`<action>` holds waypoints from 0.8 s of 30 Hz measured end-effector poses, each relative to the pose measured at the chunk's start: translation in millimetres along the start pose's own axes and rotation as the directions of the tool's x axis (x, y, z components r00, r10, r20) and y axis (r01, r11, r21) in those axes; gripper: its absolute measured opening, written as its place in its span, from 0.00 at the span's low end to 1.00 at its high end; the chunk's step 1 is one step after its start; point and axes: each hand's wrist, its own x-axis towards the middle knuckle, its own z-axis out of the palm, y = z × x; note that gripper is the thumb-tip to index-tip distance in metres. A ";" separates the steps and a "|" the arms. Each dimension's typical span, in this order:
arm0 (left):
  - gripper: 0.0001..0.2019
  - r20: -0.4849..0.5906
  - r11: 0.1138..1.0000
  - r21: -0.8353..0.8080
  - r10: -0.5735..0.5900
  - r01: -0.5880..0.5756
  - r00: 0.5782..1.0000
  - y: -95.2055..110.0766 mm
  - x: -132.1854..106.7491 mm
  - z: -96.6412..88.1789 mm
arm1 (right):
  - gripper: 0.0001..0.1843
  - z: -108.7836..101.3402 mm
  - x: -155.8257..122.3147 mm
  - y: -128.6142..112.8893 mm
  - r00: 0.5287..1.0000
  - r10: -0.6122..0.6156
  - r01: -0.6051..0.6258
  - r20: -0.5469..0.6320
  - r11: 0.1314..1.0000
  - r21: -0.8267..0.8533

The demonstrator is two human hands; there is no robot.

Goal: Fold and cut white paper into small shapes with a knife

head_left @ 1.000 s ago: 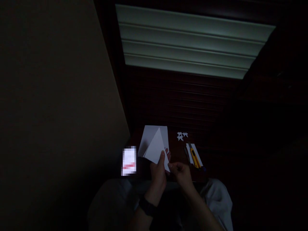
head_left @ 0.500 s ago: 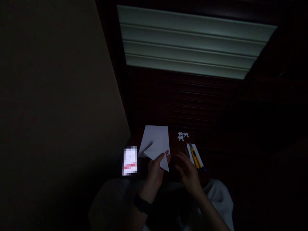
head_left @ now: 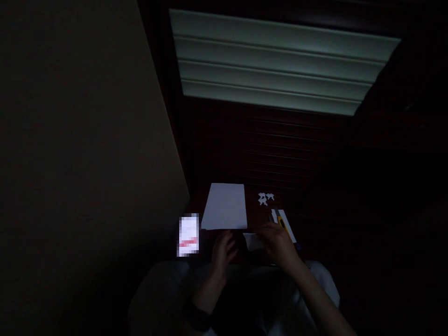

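My left hand [head_left: 222, 252] is over the near part of the dark table, fingers apart and holding nothing. To its right, my right hand [head_left: 278, 242] grips a folded piece of white paper [head_left: 252, 241]; part of the paper is hidden behind the fingers, and the hand is slightly smeared. A stack of blank white paper [head_left: 227, 205] lies just beyond both hands. Beside my right hand, a yellow utility knife [head_left: 282, 223] rests on a strip of white paper [head_left: 290, 229], its lower part covered by the hand.
Several small folded paper pieces [head_left: 262, 198] lie at the table's far right. A lit, pixelated screen [head_left: 189, 234] stands at the left edge. A wall [head_left: 105, 140] rises on the left, and a pale slatted panel [head_left: 273, 65] is ahead. The room is very dark.
The folded paper has left my left hand and is now at my right hand, further right and lower. My left hand has opened, and the paper stack is uncovered.
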 end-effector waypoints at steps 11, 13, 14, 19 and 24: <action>0.05 0.453 0.561 0.540 0.435 -0.628 0.778 26.0 4.6 -3.0 | 0.07 -15.8 6.5 -6.9 0.965 0.073 -0.045 0.253 0.993 -0.112; 0.06 0.452 0.583 0.557 0.385 -0.592 0.805 30.3 10.5 -12.4 | 0.08 -21.2 1.2 2.3 0.956 0.132 -0.119 0.262 0.991 -0.067; 0.07 0.473 0.574 0.571 0.354 -0.587 0.807 33.5 12.3 -16.9 | 0.09 -24.0 -1.5 6.8 0.949 0.151 -0.146 0.276 0.989 -0.039; 0.07 0.643 0.403 0.592 0.286 -0.698 0.711 47.1 8.8 -20.3 | 0.11 -29.1 -7.9 13.2 0.913 0.205 -0.211 0.352 0.977 -0.021; 0.07 0.807 0.196 0.489 0.269 -0.850 0.526 45.5 -4.0 5.5 | 0.09 -18.9 -5.1 1.4 0.901 0.193 -0.158 0.389 0.980 -0.122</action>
